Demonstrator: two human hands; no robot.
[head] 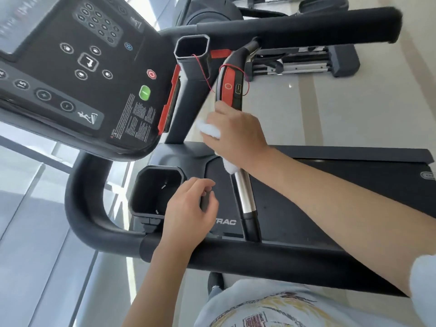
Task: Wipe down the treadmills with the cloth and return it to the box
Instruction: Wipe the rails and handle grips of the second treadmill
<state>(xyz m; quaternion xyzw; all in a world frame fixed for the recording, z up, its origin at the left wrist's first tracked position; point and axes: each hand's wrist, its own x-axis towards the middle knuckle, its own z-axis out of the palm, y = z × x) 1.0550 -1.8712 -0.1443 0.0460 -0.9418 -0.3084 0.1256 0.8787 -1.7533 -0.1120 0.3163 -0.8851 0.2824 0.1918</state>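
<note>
Bright, even daylight, probably from the windows [28, 185] at left, glares off the pale floor [354, 109] and washes out the screen [21, 22]; shadows soft, edges bent by the wide lens, slight blur throughout.

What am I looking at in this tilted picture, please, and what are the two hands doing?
The picture comes from a camera worn on a person's head, looking down at their own hands, so everything appears tilted. The machine is a treadmill: its console with buttons sits upper left, with a cup holder below it. The right hand grips a white cloth wrapped round the central handlebar, wiping it. The left hand is near the cup holder, fingers loosely curled; whether it holds anything is unclear. Another exercise machine stands behind.
</note>
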